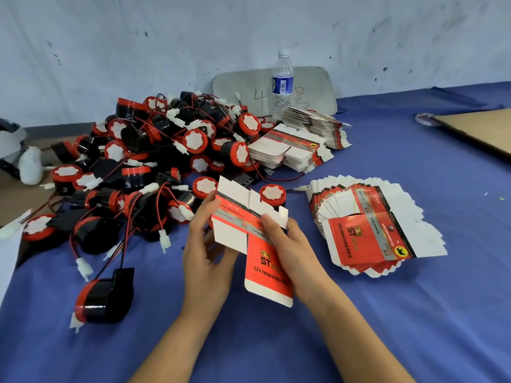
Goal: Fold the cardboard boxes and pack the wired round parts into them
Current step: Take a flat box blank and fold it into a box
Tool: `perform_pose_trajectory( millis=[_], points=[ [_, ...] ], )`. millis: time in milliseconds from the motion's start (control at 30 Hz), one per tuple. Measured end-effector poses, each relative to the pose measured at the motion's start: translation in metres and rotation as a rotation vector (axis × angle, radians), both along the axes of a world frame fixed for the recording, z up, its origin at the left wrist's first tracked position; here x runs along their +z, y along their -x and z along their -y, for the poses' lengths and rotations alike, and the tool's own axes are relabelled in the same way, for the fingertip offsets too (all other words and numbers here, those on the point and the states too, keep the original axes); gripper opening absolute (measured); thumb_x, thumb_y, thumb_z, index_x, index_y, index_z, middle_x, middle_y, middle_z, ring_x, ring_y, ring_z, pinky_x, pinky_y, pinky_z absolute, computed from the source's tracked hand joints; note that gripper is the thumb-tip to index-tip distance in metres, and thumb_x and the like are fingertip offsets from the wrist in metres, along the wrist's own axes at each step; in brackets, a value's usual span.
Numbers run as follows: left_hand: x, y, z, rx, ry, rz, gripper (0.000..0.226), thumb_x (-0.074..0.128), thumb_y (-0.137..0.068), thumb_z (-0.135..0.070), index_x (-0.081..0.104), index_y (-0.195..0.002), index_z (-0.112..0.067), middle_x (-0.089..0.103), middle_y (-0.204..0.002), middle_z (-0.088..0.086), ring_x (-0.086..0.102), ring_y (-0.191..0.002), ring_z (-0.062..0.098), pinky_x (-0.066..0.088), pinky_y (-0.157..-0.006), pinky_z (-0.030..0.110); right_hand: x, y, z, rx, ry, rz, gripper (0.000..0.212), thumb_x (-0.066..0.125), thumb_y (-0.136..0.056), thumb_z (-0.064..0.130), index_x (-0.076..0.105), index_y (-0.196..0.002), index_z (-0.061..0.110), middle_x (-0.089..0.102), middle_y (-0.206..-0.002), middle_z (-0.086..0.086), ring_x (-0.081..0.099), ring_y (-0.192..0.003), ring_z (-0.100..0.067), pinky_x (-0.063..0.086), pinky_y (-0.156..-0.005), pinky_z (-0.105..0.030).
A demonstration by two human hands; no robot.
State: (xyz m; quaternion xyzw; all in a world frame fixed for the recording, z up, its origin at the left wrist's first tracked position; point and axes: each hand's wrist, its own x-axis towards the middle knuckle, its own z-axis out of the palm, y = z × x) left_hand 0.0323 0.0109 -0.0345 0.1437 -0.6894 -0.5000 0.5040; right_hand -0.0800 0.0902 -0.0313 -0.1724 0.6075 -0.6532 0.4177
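The box blank [231, 234] is up off the blue cloth [414, 313], not yet opened out, pinched at both side edges. The left hand [207, 252] has its thumb on the printed face and its fingers behind. The right hand [293, 252] grips the opposite edge the same way, thumb pressing near the centre crease. The blank's long axis runs away from the person, leaning a little left at the far end. White flaps stand beyond the two grips and the red tuck panel hangs below them, toward the wrists. So the fold, I'd judge, turns on squeezing those two edges toward each other.

One wired round part [273, 194] sits upright just past the far flaps, nearer the right hand's side. The main pile of parts [143, 161] lies beyond and outside the left grip. A fanned stack of blanks [367, 230] waits outside the right grip.
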Motion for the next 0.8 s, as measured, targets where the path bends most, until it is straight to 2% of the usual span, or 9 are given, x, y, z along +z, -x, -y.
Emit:
perform_pose_trajectory(
  millis=[100, 167, 267, 367, 467, 533, 633, 700, 800],
  points=[
    [-0.001, 0.000, 0.000, 0.041, 0.062, 0.017, 0.052, 0.064, -0.082, -0.027, 0.048, -0.131, -0.036, 0.041, -0.148, 0.003, 0.044, -0.133, 0.011, 0.043, -0.092, 0.012, 0.000, 0.000, 0.003, 0.024, 0.037, 0.019, 0.066, 0.062, -0.068, 0.077, 0.051, -0.121, 0.039, 0.072, -0.106, 0.009, 0.069, -0.097, -0.013, 0.054, -0.089, -0.038],
    [-0.001, 0.000, 0.002, 0.062, 0.079, 0.023, 0.051, 0.064, -0.084, -0.023, 0.049, -0.131, -0.031, 0.039, -0.151, -0.005, 0.037, -0.139, 0.012, 0.040, -0.099, 0.013, 0.002, -0.001, 0.004, 0.044, 0.072, 0.115, 0.081, 0.061, -0.058, 0.083, 0.053, -0.124, 0.037, 0.071, -0.112, 0.004, 0.067, -0.104, -0.017, 0.049, -0.099, -0.044],
    [0.000, -0.001, 0.001, 0.097, 0.201, 0.096, 0.044, 0.060, -0.087, -0.019, 0.051, -0.130, -0.028, 0.040, -0.150, -0.010, 0.035, -0.139, 0.005, 0.037, -0.103, 0.015, 0.010, -0.001, 0.003, 0.132, 0.146, 0.330, 0.081, 0.053, -0.065, 0.077, 0.062, -0.125, 0.024, 0.071, -0.114, -0.003, 0.067, -0.106, -0.018, 0.053, -0.093, -0.036],
    [0.000, 0.002, -0.006, 0.014, 0.277, 0.216, 0.040, 0.047, -0.088, -0.020, 0.057, -0.127, -0.027, 0.051, -0.140, -0.014, 0.042, -0.134, 0.006, 0.037, -0.107, 0.022, 0.016, -0.002, -0.005, 0.235, 0.308, 0.534, 0.073, 0.041, -0.074, 0.077, 0.078, -0.099, 0.019, 0.074, -0.105, -0.004, 0.071, -0.095, -0.017, 0.057, -0.078, -0.029],
    [-0.001, 0.007, -0.007, 0.032, 0.384, 0.334, 0.045, 0.038, -0.084, -0.016, 0.061, -0.122, -0.024, 0.059, -0.128, -0.017, 0.043, -0.133, 0.006, 0.032, -0.113, 0.044, 0.019, 0.000, -0.014, 0.254, 0.417, 0.623, 0.074, 0.043, -0.068, 0.078, 0.079, -0.092, 0.019, 0.074, -0.101, -0.009, 0.072, -0.091, -0.021, 0.058, -0.080, -0.036],
    [-0.001, 0.005, -0.006, 0.019, 0.347, 0.351, 0.046, 0.036, -0.084, -0.018, 0.063, -0.120, -0.027, 0.059, -0.128, -0.020, 0.041, -0.134, 0.006, 0.030, -0.113, 0.051, 0.019, 0.003, -0.017, 0.247, 0.408, 0.611, 0.063, 0.051, -0.071, 0.069, 0.079, -0.094, 0.016, 0.073, -0.102, -0.011, 0.072, -0.090, -0.024, 0.057, -0.083, -0.040],
    [0.000, 0.001, -0.004, -0.005, 0.244, 0.328, 0.039, 0.041, -0.087, -0.024, 0.063, -0.116, -0.038, 0.052, -0.138, -0.020, 0.031, -0.141, 0.006, 0.030, -0.115, 0.038, 0.020, 0.005, -0.015, 0.155, 0.352, 0.572, 0.031, 0.063, -0.072, 0.038, 0.079, -0.078, 0.012, 0.074, -0.084, -0.013, 0.072, -0.068, -0.026, 0.060, -0.061, -0.036],
    [0.001, -0.001, -0.002, 0.080, 0.196, 0.298, 0.033, 0.049, -0.091, -0.028, 0.057, -0.119, -0.044, 0.034, -0.152, -0.017, 0.020, -0.145, 0.005, 0.028, -0.115, 0.028, 0.020, 0.006, -0.013, 0.081, 0.304, 0.509, 0.021, 0.067, -0.070, 0.028, 0.078, -0.073, 0.011, 0.074, -0.079, -0.014, 0.071, -0.061, -0.026, 0.057, -0.050, -0.033],
    [0.007, -0.002, 0.000, 0.077, 0.039, 0.241, 0.056, 0.056, -0.086, -0.048, 0.032, -0.136, -0.056, 0.019, -0.159, -0.019, 0.020, -0.143, -0.004, 0.031, -0.110, 0.017, 0.018, 0.009, -0.011, 0.016, 0.333, 0.365, 0.027, 0.069, -0.077, 0.027, 0.072, -0.098, 0.010, 0.074, -0.096, -0.015, 0.073, -0.074, -0.027, 0.059, -0.058, -0.035]
  ],
)
